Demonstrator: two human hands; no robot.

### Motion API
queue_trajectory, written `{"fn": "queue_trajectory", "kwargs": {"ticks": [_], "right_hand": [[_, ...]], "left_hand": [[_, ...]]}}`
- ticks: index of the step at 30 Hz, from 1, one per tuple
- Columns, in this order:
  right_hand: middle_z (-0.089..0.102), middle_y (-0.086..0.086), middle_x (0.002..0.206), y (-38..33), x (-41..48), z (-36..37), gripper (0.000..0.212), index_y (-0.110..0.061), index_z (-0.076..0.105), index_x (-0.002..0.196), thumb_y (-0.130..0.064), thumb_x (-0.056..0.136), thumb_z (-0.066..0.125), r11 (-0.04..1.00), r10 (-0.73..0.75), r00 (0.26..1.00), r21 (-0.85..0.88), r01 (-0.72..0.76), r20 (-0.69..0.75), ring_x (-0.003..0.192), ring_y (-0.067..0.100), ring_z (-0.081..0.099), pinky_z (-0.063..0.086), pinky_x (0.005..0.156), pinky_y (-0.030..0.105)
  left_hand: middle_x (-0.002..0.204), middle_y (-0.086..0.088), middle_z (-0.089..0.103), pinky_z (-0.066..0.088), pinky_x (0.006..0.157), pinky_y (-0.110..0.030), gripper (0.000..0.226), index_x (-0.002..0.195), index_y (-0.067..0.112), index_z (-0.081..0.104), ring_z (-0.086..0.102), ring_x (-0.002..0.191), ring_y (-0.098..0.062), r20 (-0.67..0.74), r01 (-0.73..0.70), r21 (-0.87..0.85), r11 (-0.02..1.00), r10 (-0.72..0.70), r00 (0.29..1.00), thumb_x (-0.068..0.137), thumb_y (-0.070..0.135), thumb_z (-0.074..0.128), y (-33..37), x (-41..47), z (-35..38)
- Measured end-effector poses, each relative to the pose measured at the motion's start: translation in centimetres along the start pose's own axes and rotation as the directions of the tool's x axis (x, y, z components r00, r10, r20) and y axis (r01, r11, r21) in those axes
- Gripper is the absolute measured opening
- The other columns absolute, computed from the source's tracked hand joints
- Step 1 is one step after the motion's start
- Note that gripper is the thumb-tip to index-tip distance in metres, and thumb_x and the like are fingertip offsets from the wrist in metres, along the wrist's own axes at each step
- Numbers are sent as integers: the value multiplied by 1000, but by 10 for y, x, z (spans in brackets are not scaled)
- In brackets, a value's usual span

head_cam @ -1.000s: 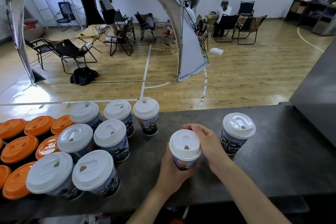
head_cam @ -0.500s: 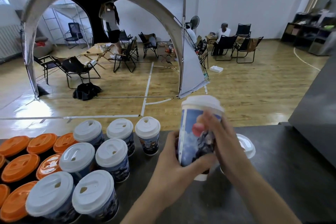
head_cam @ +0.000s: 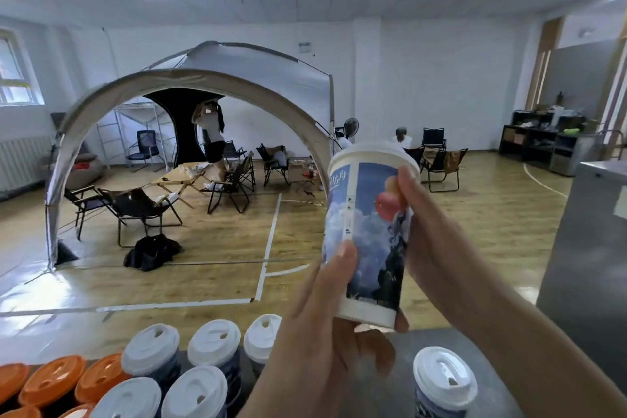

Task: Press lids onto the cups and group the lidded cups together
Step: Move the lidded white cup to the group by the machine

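Lidded cup (head_cam: 368,234) held above grey counter (head_cam: 402,400); wooden floor (head_cam: 220,248), tent (head_cam: 258,68) behind.

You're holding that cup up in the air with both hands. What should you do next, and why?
Probably lower the cup and set it beside the white-lidded cups on the left. Its lid looks fully on, the left hand and right hand both grip it in the air, and those cups stand grouped together, so it likely belongs with them.
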State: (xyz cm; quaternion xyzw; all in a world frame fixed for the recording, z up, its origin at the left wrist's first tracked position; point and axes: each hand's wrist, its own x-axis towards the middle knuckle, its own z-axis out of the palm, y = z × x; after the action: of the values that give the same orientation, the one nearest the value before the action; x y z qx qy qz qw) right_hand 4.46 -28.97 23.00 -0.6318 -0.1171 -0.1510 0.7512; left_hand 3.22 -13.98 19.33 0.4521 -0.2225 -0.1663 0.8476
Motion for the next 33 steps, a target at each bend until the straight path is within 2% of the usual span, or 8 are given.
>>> {"fn": "queue_trajectory", "kwargs": {"ticks": [4, 7, 14, 21, 24, 28, 30, 33], "right_hand": [[75, 4, 114, -8, -4, -5, 92, -20, 58, 128, -75, 58, 79, 996, -63, 998, -57, 63, 13, 110, 22, 71, 53, 94, 40], [76, 10, 110, -16, -12, 1, 75, -11, 56, 130, -52, 70, 75, 993, -105, 994, -62, 105, -11, 104, 26, 73, 57, 87, 40], [68, 22, 126, -13, -9, -1, 90, -8, 59, 134, -68, 70, 78, 995, -54, 997, 82, 49, 63, 116, 44, 64, 55, 97, 51], [62, 20, 136, -5, -5, 6, 89, -9, 52, 142, -71, 79, 64, 959, -7, 987, 281, -38, 159, 126, 37, 60, 54, 99, 44], [68, 18, 127, -2, -4, 10, 97, -10, 66, 130, -82, 65, 67, 968, 21, 997, 248, -40, 78, 115, 35, 68, 56, 95, 45], [69, 16, 127, 0, -5, 10, 95, -12, 64, 132, -84, 69, 61, 973, 32, 997, 224, -48, 76, 116, 34, 67, 46, 106, 50], [68, 15, 128, -2, -6, 8, 85, -11, 57, 138, -76, 89, 33, 986, -15, 999, 167, 6, 51, 119, 33, 66, 49, 106, 49], [64, 14, 136, -5, -11, 10, 91, -10, 45, 146, -77, 86, 31, 985, -88, 991, 160, 72, 98, 129, 29, 59, 47, 109, 40]], "left_hand": [[97, 3, 76, 55, 54, -38, 58, 119, 49, 57, 71, 63, -18, -22, -328, 622, 711, 435, 900, 66, 59, 77, 2, -1, -3], [98, 7, 76, 56, 56, -36, 60, 122, 50, 54, 73, 68, -15, 23, -348, 648, 677, 439, 898, 67, 57, 78, 5, -5, 0], [81, -34, 67, 53, 39, -32, 111, 118, -6, 67, 66, 50, -37, 190, -65, -72, 995, 78, 979, 25, 40, 107, 28, -33, -3], [92, -9, 78, 61, 51, -36, 64, 108, 37, 66, 75, 70, -36, -52, -159, 374, 914, 192, 980, 50, 51, 88, 15, -11, 15], [93, -21, 75, 59, 47, -36, 93, 125, 13, 67, 73, 61, -35, -55, -26, 91, 996, 31, 998, 44, 51, 93, 23, -14, 3], [88, -24, 71, 57, 48, -31, 72, 111, 1, 78, 70, 60, -30, 92, 144, -140, 980, -132, 987, 59, 51, 86, 17, -12, 15], [87, -11, 76, 56, 48, -30, 76, 114, 16, 71, 71, 61, -28, -56, -98, 145, 985, 107, 993, 54, 61, 87, 11, -7, 15], [99, 23, 71, 52, 58, -11, 67, 114, 47, 51, 72, 76, -2, -17, -357, 780, 514, 588, 809, 58, 72, 75, 2, -2, 5]]}}
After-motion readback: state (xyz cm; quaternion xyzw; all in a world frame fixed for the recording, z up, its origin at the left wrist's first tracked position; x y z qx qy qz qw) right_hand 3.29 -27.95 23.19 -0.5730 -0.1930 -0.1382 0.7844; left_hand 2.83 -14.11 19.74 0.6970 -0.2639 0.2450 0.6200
